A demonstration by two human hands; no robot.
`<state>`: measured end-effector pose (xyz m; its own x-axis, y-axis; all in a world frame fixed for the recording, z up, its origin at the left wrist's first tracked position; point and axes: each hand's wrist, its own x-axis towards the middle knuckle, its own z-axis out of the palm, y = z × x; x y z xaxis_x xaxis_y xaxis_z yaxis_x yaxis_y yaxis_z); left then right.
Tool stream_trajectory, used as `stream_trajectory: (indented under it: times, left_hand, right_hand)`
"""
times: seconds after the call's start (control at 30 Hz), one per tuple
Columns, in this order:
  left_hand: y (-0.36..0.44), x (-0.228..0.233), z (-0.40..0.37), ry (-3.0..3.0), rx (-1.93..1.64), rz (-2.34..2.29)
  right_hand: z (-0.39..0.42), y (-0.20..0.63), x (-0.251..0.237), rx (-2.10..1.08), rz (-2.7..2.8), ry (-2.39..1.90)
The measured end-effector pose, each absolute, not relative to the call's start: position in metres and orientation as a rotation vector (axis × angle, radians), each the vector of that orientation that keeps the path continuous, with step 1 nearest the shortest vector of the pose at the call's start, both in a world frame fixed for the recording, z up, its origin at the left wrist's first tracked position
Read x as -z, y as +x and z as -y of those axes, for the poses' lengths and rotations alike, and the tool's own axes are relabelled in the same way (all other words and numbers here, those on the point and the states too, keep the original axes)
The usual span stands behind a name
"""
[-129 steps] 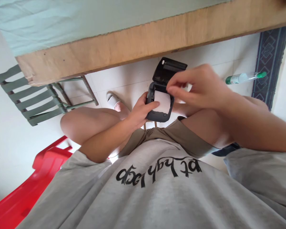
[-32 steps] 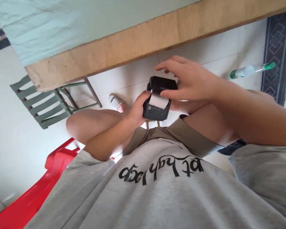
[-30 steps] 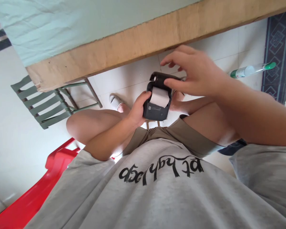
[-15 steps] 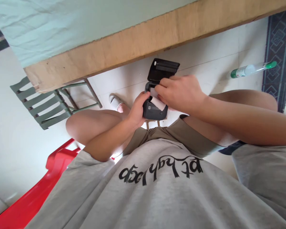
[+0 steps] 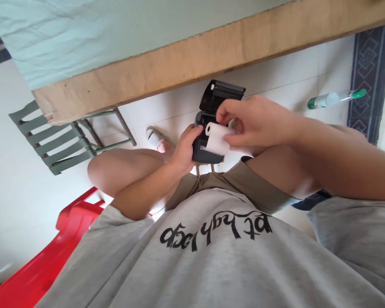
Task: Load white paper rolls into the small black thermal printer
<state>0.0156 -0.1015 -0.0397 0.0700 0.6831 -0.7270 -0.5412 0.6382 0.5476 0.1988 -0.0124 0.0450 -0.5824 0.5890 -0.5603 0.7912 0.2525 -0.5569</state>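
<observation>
A small dark label or receipt printer [image 5: 208, 157] sits above my lap, gripped along its left side by my left hand [image 5: 185, 149]. Its black lid [image 5: 227, 90] is flipped up, away from me. Just over the printer's compartment is a white paper roll [image 5: 216, 136], its hollow core facing left and a loose end hanging down across the printer's front. The thumb and fingers of my right hand [image 5: 250, 122] pinch the roll at its right side. Part of the compartment is hidden behind the roll and that hand.
A wooden-edged table [image 5: 167, 70] with a pale green cover runs across the top. A green-strapped folding chair [image 5: 56, 141] and a red plastic chair [image 5: 73, 226] stand at left. At right a plastic bottle [image 5: 335, 99] lies on the floor near a dark patterned strip [image 5: 367, 81].
The paper roll has come up out of the printer's compartment in my right hand, which has turned and shifted slightly right. My left hand keeps its hold on the printer.
</observation>
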Motion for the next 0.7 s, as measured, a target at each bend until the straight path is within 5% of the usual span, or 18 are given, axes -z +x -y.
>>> stream_trajectory:
  times: [0.13, 0.23, 0.7]
  left_hand:
    - [0.014, 0.043, 0.101, 0.139, -0.941, -1.177]
    - [0.012, 0.041, 0.102, 0.155, -0.881, -1.148]
    - [0.006, 0.044, 0.106, 0.231, -0.852, -1.078]
  right_hand:
    - [0.000, 0.213, -0.053, 2.171, -2.065, 1.373]
    - [-0.011, 0.207, -0.058, 2.506, -1.859, 1.583]
    - [-0.023, 0.180, -0.064, 2.319, -2.105, 1.618]
